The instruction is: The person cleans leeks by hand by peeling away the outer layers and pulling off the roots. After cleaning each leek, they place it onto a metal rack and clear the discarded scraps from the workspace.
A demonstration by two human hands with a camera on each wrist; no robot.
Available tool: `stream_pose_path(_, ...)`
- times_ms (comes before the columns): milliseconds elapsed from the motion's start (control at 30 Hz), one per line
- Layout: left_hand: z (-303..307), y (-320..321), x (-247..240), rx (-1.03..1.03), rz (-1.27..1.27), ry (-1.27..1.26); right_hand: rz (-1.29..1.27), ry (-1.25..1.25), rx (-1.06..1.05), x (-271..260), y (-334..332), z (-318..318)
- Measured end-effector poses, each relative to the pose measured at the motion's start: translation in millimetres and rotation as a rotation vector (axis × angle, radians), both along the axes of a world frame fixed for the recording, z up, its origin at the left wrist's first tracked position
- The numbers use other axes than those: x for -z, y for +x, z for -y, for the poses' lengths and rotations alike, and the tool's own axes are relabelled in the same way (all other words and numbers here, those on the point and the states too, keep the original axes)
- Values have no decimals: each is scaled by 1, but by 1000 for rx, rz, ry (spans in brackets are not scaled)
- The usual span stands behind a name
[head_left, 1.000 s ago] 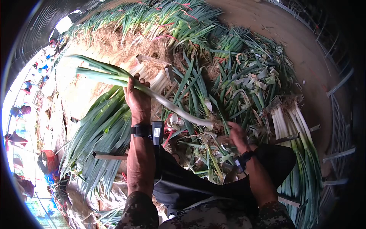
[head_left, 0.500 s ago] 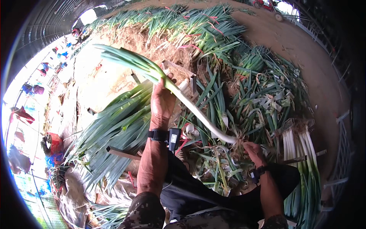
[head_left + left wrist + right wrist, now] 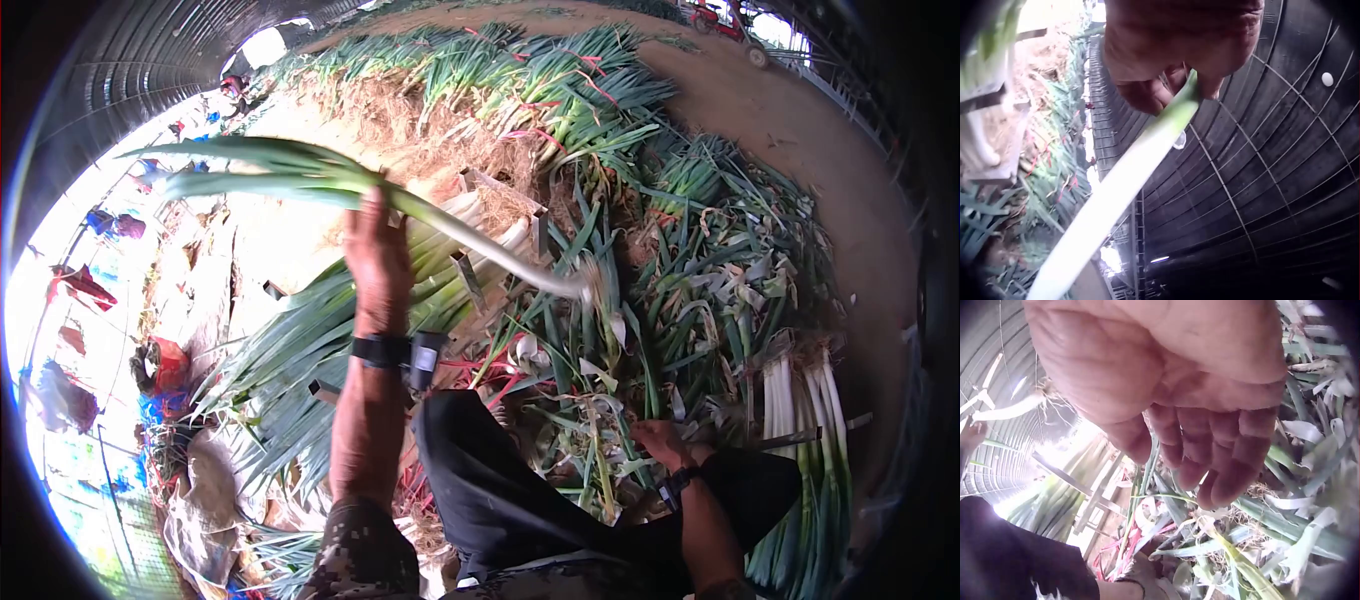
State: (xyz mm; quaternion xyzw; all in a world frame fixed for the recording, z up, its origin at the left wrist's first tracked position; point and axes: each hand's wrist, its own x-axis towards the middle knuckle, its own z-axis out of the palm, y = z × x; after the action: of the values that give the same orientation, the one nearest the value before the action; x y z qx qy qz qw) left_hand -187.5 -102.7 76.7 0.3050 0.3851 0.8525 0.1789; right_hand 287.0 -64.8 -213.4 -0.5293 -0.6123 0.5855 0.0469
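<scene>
Step in hand, by judgement: adding a single leek (image 3: 490, 247) to the bundle (image 3: 310, 340) at seven o'clock from the left hand (image 3: 380, 250); the next move likely calls for lowering it alongside. Left hand grips the leek, roots (image 3: 591, 283) toward four o'clock. Right hand (image 3: 662, 440), loosely curled, holds nothing, apart at the roots' five o'clock.

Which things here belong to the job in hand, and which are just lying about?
Likely part of the job:
long white leek with green leaves, held in the left hand
empty right hand
wide pile of green leeks at left
narrow row of white-stemmed leeks at right

Probably just lying about:
torn green leaf scraps
crumpled pale sheet
red wheeled machine
</scene>
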Motion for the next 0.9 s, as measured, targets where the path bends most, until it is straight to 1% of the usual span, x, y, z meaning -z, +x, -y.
stream_pose_path(67, 16, -43, -21, -21, -79, 199, 46, 70, -47, -9, -9, 4)
stream_pose_path(100, 20, -63, -27, -84, 3, 196, 70, 109, -69, -10, -13, 4)
stream_pose_path(133, 26, -79, -23, -64, 0, 172, 37, 184, -87, -6, -15, 5)
stream_pose_path(167, 28, -94, -11, -43, -1, 146, 43, 181, -117, 0, -18, 4)
stream_pose_path(200, 27, -107, 12, -37, 36, 53, 50, 176, -148, 8, -20, 2)
stream_pose_path(233, 30, -130, 60, 72, 96, -78, 59, 171, -179, 13, -20, 2)
stream_pose_path(267, 37, -118, 93, -5, 237, -256, 70, 165, -195, 14, -20, 3)
stream_pose_path(300, 47, -148, 148, 182, 297, -415, 78, 163, -207, 13, -21, 3)
stream_pose_path(333, 49, -125, 165, 70, 446, -357, 83, 163, -212, 13, -23, 1)
stream_pose_path(367, 57, -114, 171, -18, 333, -556, 80, 163, -226, 11, -25, 0)
stream_pose_path(433, 63, -97, 174, -132, 133, -652, 91, 153, -264, -2, -25, 3)
stream_pose_path(467, 65, -104, 177, -182, -55, -725, 91, 150, -251, -12, -25, 5)
stream_pose_path(533, 65, -134, 176, -288, -442, -853, 102, 217, -336, 10, -18, -1)
stream_pose_path(567, 62, -137, 170, -411, -619, -884, 104, 250, -378, 20, -16, -3)
stream_pose_path(633, 58, -140, 155, -654, -980, -933, 70, 157, -256, 16, -19, 0)
stream_pose_path(667, 58, -148, 154, -617, -1011, -978, 52, 109, -193, 17, -20, 2)
stream_pose_path(733, 56, -154, 159, -704, -1140, -1099, 78, 149, -224, 31, -18, 1)
stream_pose_path(767, 55, -158, 162, -746, -1204, -1159, 92, 168, -239, 27, -22, 1)
stream_pose_path(867, 54, -168, 174, -755, -1319, -1291, 31, 69, -181, 9, -25, 5)
stream_pose_path(900, 54, -172, 176, -692, -1313, -1320, 44, 89, -193, 11, -25, 4)
